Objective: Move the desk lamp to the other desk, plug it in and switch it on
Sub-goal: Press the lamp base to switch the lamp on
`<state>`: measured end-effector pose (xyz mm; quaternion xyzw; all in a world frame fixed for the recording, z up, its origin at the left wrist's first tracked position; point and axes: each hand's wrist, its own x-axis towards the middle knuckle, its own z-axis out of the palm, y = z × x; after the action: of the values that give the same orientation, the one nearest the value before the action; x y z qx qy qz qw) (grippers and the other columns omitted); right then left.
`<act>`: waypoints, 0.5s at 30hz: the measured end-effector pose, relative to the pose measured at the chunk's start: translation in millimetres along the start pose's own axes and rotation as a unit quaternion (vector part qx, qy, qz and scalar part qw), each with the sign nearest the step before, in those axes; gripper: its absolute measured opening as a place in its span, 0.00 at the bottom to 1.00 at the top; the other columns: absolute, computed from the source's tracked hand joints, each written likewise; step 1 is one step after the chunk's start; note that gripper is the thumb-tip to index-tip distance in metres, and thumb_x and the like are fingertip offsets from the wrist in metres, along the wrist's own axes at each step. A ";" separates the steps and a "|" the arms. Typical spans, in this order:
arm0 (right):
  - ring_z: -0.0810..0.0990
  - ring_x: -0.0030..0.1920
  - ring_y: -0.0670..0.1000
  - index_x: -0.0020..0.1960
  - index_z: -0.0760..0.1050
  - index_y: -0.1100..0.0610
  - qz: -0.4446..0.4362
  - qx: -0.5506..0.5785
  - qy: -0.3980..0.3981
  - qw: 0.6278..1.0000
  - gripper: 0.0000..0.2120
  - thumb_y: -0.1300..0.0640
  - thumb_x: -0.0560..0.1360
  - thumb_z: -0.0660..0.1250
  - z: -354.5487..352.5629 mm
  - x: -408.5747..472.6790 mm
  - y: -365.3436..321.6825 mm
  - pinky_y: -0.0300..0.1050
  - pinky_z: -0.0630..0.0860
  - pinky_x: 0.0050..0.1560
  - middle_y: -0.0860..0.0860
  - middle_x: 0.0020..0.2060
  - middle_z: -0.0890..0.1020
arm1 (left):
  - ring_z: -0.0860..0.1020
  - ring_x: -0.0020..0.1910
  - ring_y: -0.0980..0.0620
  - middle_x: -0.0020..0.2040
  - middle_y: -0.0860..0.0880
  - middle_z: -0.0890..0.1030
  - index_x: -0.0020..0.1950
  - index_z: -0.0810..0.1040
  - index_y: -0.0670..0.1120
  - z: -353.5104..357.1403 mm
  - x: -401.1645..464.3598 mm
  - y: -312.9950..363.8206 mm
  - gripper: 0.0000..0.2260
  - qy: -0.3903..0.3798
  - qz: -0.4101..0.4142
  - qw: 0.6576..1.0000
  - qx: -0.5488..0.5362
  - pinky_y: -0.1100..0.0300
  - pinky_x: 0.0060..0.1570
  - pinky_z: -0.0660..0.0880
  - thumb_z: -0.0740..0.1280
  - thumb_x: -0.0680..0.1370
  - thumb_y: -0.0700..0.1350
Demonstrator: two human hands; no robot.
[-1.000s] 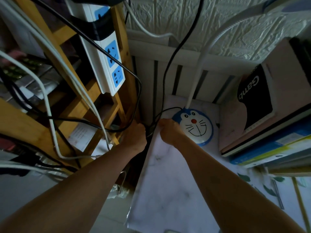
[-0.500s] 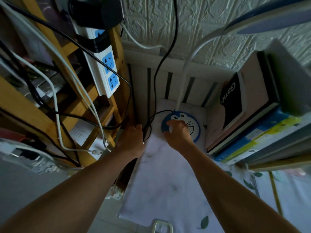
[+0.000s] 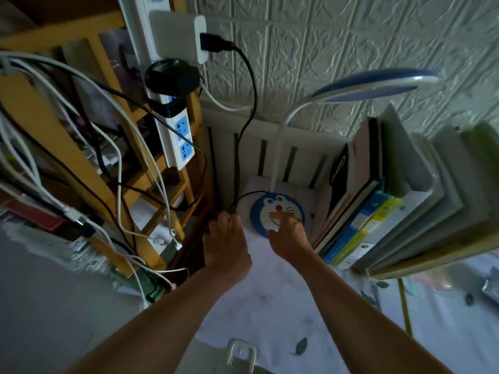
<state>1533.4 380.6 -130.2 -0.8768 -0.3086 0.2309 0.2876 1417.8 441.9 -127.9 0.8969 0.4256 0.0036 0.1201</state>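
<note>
The desk lamp stands at the back of the white marble-patterned desk (image 3: 270, 306). Its round blue base (image 3: 259, 211) bears a cartoon cat face. A white bendy neck (image 3: 278, 152) rises to the flat blue-and-white head (image 3: 375, 85), which is unlit. My right hand (image 3: 289, 236) rests on the base, forefinger stretched out onto the face near the red nose. The lamp's black cord (image 3: 243, 125) runs up from the base to a black plug (image 3: 213, 44) in a white adapter on the power strip (image 3: 175, 125). My left hand (image 3: 226, 244) pinches the cord beside the base.
A wooden shelf frame (image 3: 67, 147) on the left carries the strip and a tangle of white and black cables. Upright books and folders (image 3: 378, 201) crowd the lamp's right side. A white slatted rail (image 3: 297, 160) and embossed wall stand behind. A metal clip (image 3: 241, 354) lies at the desk's near edge.
The view has tilted up, bringing the lamp head and plugged adapter into sight. My right hand slid from the desk edge onto the lamp base, forefinger now extended. My left hand stays at the cord.
</note>
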 end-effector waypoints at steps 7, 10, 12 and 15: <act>0.65 0.70 0.59 0.69 0.65 0.59 -0.003 -0.023 0.029 0.999 0.25 0.68 0.72 0.60 -8.8 -11.8 6.1 0.50 0.68 0.70 0.58 0.69 0.69 | 0.45 0.79 0.46 0.80 0.49 0.44 0.78 0.40 0.51 0.5 2.0 21.0 0.36 -0.092 0.076 0.992 -0.039 0.44 0.75 0.51 0.61 0.78 0.51; 0.62 0.72 0.57 0.72 0.60 0.57 0.018 -0.036 0.017 0.999 0.29 0.67 0.73 0.61 -6.8 -9.5 11.9 0.51 0.66 0.71 0.55 0.71 0.67 | 0.44 0.79 0.46 0.80 0.49 0.43 0.78 0.39 0.51 4.2 11.3 26.3 0.37 -0.107 0.097 0.989 -0.028 0.43 0.76 0.52 0.61 0.78 0.51; 0.61 0.73 0.56 0.74 0.56 0.55 0.030 -0.055 -0.009 0.998 0.33 0.65 0.73 0.64 -2.7 -3.7 12.9 0.53 0.64 0.72 0.55 0.73 0.64 | 0.43 0.79 0.45 0.80 0.49 0.43 0.78 0.40 0.51 6.8 21.5 28.8 0.38 -0.116 0.115 0.986 -0.013 0.43 0.76 0.52 0.62 0.77 0.50; 0.58 0.75 0.57 0.75 0.50 0.55 0.023 -0.085 -0.034 0.995 0.38 0.60 0.72 0.68 5.3 7.3 12.6 0.55 0.62 0.74 0.56 0.75 0.60 | 0.42 0.79 0.45 0.80 0.49 0.42 0.78 0.39 0.50 14.0 37.3 31.7 0.38 -0.126 0.134 0.983 0.000 0.43 0.76 0.52 0.62 0.77 0.49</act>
<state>1540.6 379.4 -143.9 -0.8967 -0.3163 0.2403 0.1956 1467.3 448.2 -138.2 0.9391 0.2826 -0.0935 0.1716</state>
